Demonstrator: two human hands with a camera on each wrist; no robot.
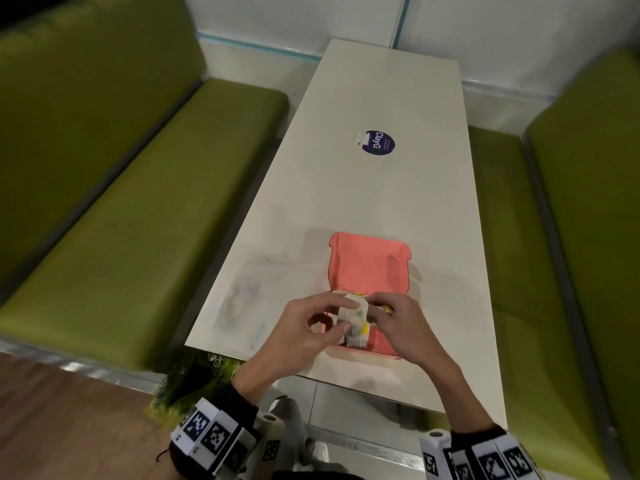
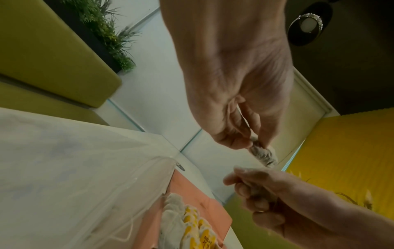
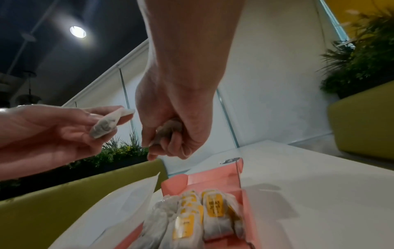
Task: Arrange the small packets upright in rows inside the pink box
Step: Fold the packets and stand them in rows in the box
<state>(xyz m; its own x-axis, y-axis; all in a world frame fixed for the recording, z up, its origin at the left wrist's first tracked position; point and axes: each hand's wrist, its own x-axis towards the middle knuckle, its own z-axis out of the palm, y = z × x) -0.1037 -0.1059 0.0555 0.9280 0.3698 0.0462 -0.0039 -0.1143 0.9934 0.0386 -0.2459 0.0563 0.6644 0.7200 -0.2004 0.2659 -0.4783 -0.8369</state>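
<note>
The pink box [image 1: 382, 339] lies open near the table's front edge, its lid [image 1: 367, 261] leaning back. Several white packets with yellow tags [image 3: 192, 217] stand in rows inside it; the left wrist view shows the same packets [image 2: 192, 225]. Both hands hover above the box's near half. My left hand [image 1: 334, 318] pinches one white packet [image 2: 264, 153] between thumb and fingers. My right hand [image 1: 379, 306] has its fingers curled round another packet [image 3: 170, 126]. In the head view the hands hide most of the box's contents.
A crumpled clear plastic bag [image 1: 249, 299] lies on the white table [image 1: 363, 188] left of the box. A round purple sticker [image 1: 378, 143] sits farther back. Green benches [image 1: 138, 209] flank the table on both sides.
</note>
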